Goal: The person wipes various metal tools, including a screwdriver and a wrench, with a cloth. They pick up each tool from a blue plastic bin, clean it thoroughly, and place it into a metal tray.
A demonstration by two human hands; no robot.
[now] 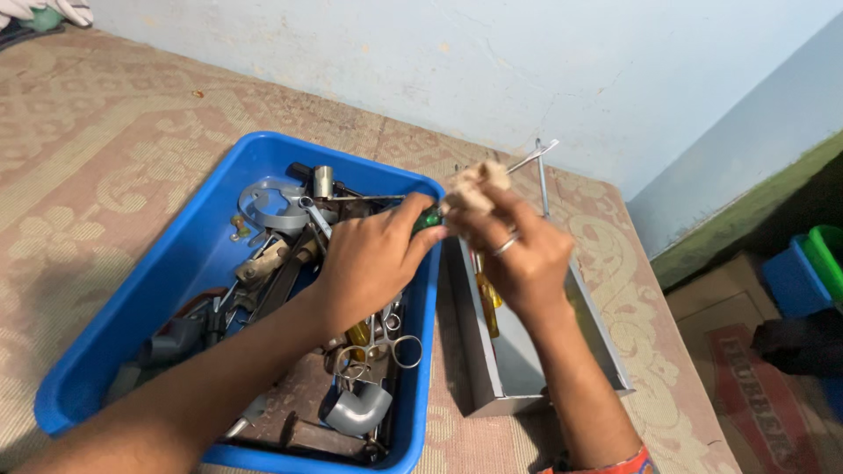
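Green handle (428, 219), maybe a screwdriver's, sits gripped in the left hand (373, 259) above the blue tub (189, 254). Right hand (518, 250) pinches a beige rag (476, 187) on it. Hold tight and rub slowly.
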